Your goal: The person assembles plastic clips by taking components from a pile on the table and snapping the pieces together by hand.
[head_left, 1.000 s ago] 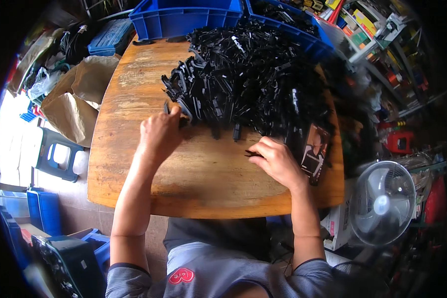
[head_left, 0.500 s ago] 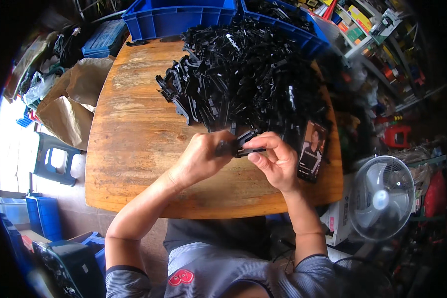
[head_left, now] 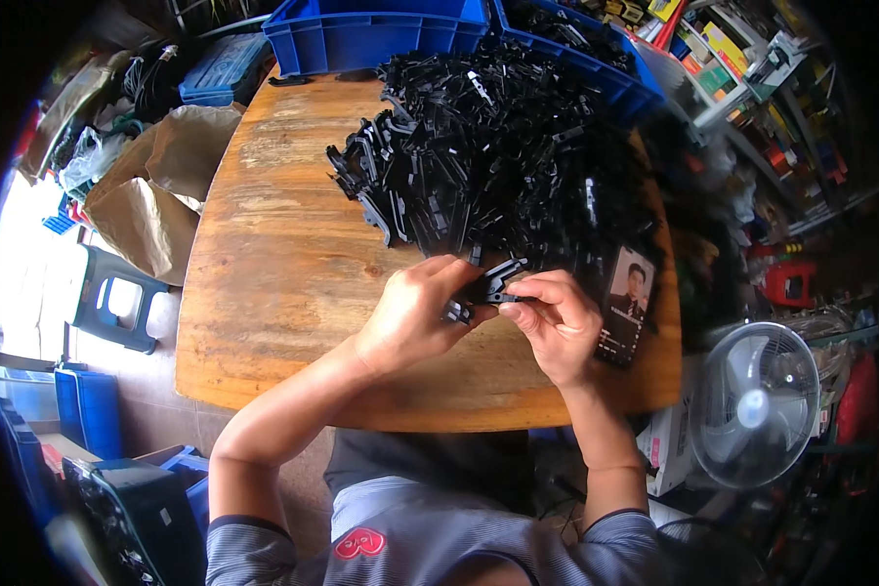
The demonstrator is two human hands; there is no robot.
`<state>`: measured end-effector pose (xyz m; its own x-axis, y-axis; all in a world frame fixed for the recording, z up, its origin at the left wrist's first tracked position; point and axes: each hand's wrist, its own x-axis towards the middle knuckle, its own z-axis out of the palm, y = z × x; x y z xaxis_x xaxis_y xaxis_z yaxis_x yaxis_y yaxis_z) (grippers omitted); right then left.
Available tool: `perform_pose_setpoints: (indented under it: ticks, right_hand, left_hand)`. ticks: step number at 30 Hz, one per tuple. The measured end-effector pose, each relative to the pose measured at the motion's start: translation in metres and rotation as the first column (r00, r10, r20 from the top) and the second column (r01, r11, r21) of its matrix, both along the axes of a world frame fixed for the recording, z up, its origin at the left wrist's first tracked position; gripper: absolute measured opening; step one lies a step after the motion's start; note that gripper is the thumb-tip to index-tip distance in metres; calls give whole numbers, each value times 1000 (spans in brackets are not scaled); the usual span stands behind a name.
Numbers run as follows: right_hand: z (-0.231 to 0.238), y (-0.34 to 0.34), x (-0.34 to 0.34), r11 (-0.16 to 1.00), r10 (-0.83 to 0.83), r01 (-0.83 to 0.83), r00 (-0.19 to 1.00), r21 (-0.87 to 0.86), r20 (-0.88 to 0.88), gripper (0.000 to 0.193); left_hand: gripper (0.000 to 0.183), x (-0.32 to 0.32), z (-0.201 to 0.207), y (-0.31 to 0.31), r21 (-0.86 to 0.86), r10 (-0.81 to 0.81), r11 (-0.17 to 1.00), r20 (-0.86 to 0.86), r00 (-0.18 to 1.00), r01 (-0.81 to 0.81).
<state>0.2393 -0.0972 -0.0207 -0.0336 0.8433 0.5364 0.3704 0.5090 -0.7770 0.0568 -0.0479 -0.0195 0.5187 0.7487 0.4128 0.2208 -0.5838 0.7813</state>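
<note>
Near the front middle of the wooden table (head_left: 264, 322), my left hand (head_left: 415, 311) is closed around several narrow black plastic parts (head_left: 498, 277). Their ends stick out toward the right. My right hand (head_left: 557, 317) pinches the end of one of these black parts between thumb and fingertips. Both hands are close together, just in front of a large heap of similar black plastic parts (head_left: 498, 146). How the held parts fit against each other is too small and partly covered by my fingers.
Behind the heap stand a blue crate (head_left: 376, 41) and a second blue crate (head_left: 645, 88) with black parts inside. A phone (head_left: 627, 305) with a lit screen lies right of my hands. A fan (head_left: 752, 405) stands beyond the table's right edge; a grey stool (head_left: 117, 298) is at left.
The whole view has shifted, so the table appears slightly lower and further right. My right fingers have closed from a looser spread to a pinch on a black part. The phone's picture differs.
</note>
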Motion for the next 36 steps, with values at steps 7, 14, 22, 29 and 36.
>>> perform_pose_setpoints:
  ticks: [7,14,22,29,36]
  right_hand:
    - [6,4,-6,998,-36,35,999,43,27,37]
    - [1,3,6,985,100,-103,995,-135,-32,41]
    - [9,9,4,985,136,-138,990,100,31,30]
    - [0,4,2,990,135,-140,980,23,143,29]
    - [-5,20,24,981,-189,128,812,147,553,21]
  left_hand:
    - [32,-5,-3,4,-10,-42,999,-9,999,42]
    - [28,-5,1,0,43,-130,991,-7,991,130]
    - [30,-3,-2,2,-57,-217,974,18,976,218]
    - [51,0,-6,5,-1,-289,957,13,957,289]
    - [19,-28,-8,40,216,64,976,-174,983,-25]
